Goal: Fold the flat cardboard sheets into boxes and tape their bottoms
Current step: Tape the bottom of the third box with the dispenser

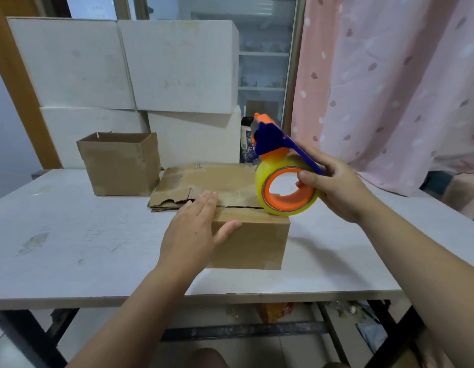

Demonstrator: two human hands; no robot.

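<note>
Box bottom-up on surface, near front edge. Taping step: left hand flat, fingers straight, pressing flaps. Right hand fingers clamped on tape dispenser, roll at seam right end. Next, likely: drag along seam while holding flaps down.

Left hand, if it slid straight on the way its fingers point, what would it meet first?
Probably the stack of flat cardboard sheets just behind the box the left hand presses on, though the depth there is unclear.
</note>
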